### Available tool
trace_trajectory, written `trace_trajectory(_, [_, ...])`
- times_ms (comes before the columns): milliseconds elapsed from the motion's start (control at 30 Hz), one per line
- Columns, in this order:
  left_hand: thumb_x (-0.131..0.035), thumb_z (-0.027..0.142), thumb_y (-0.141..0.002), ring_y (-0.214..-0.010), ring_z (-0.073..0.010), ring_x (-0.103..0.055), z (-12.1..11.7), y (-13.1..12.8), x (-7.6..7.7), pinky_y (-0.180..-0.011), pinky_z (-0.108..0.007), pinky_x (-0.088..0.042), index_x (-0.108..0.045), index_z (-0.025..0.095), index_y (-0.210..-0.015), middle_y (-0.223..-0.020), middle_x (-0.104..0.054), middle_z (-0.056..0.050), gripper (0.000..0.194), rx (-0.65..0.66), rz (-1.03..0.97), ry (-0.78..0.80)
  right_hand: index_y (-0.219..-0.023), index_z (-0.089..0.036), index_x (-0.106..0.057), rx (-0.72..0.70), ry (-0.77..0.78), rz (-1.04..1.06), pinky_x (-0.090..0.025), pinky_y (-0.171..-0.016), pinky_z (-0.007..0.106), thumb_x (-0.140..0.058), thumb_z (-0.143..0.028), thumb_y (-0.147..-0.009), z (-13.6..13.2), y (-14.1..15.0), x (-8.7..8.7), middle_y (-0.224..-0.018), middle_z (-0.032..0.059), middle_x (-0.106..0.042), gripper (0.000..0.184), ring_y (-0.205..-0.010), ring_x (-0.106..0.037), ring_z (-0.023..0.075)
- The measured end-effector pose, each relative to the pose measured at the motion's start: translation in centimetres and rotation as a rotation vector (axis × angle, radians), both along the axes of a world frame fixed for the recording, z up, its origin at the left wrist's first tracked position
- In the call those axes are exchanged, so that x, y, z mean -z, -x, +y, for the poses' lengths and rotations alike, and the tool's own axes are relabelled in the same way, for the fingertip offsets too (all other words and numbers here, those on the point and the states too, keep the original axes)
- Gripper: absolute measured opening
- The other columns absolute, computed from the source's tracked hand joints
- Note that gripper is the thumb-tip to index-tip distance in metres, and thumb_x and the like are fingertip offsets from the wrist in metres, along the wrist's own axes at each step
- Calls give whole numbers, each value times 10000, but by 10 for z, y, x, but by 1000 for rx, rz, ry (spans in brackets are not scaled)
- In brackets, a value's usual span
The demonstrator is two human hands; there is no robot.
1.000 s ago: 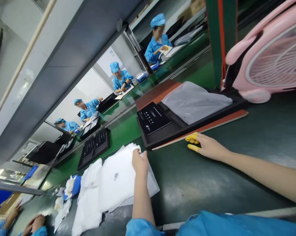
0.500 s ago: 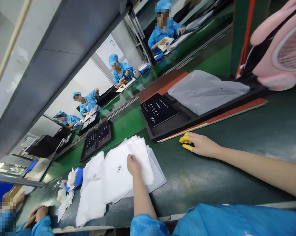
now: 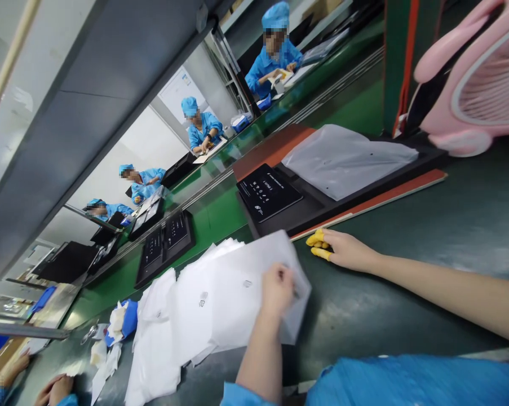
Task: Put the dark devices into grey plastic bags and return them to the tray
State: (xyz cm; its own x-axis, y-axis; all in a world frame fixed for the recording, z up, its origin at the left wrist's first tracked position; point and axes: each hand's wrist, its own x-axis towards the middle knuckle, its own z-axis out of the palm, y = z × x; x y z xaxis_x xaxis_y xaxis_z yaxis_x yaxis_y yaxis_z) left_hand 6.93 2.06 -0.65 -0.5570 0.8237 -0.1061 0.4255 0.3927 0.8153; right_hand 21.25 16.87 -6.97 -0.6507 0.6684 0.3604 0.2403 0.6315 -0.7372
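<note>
My left hand point(image 3: 277, 288) grips the right edge of one white bag point(image 3: 254, 282) and holds it lifted off the stack of white bags point(image 3: 182, 321) on the dark green bench. My right hand point(image 3: 342, 248), with yellow finger cots on two fingertips, rests flat on the bench against the front edge of a black tray point(image 3: 305, 211). In that tray lie a black printed slab point(image 3: 268, 192) and a translucent grey bag point(image 3: 347, 160).
A pink fan point(image 3: 478, 84) stands at the top right. A second black tray point(image 3: 163, 245) rides the green conveyor point(image 3: 212, 217). Several workers in blue sit along the far side. Another person's hands point(image 3: 53, 389) and crumpled wipes point(image 3: 119, 321) are at the lower left.
My left hand has taken one white bag by its edge and drawn it rightward off the stack. My right hand has stayed at the tray's front edge.
</note>
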Motion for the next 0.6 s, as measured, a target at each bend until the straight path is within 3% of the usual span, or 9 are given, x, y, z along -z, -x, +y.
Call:
trace_trajectory(133, [-413,145,-773,-507,-122,-509,28,-53,9,-581,-247,-406,-451,187,-675,-501,-487,29,113,317,-4,218,-839,-209,-620,122,-138,115,-519,-783,352,-415,-340,-777,3,-10,-4,-875,75,-630,251,-823,-600,193])
trace_trajectory(200, [-447,190,-785,-672,-175,-569,34,-63,9,-689,-303,-441,-512,168,-771,-675,-583,-38,70,407,127,209,-850,-213,-628,170,-262,185,-510,-820,360,-437,-356,-798,10,-19,-13,-874,77,-636,244,-859,-599,201])
trace_trajectory(267, [-472,234,-797,-860,-243,-572,35,-66,9,-799,-377,-439,-561,136,-899,-924,-610,-119,168,486,282,196,-881,-201,-629,170,-351,219,-512,-815,344,-454,-375,-816,22,-26,-29,-864,81,-632,255,-861,-595,196])
trace_trajectory(333, [-482,263,-809,-969,-287,-539,34,-68,12,-864,-432,-418,-571,111,-985,-1059,-571,-156,250,498,400,210,-929,-192,-622,129,-387,170,-516,-779,321,-456,-383,-826,40,-26,-49,-872,82,-622,273,-843,-591,184])
trace_trajectory(433, [-540,338,-793,-1022,-305,-500,33,-73,16,-908,-460,-398,-576,98,-1019,-1075,-553,-154,332,469,440,255,-1008,-187,-613,59,-458,-37,-502,-796,339,-478,-385,-808,77,-9,-81,-965,91,-603,312,-903,-573,202])
trace_trajectory(600, [-546,423,-786,-1194,-336,-362,35,-80,25,-1058,-512,-232,-539,108,-1147,-1244,-478,-162,479,433,336,340,-1169,-199,-564,-10,-580,-430,-434,-905,359,-501,-344,-802,143,68,-122,-1163,105,-532,400,-1068,-492,242])
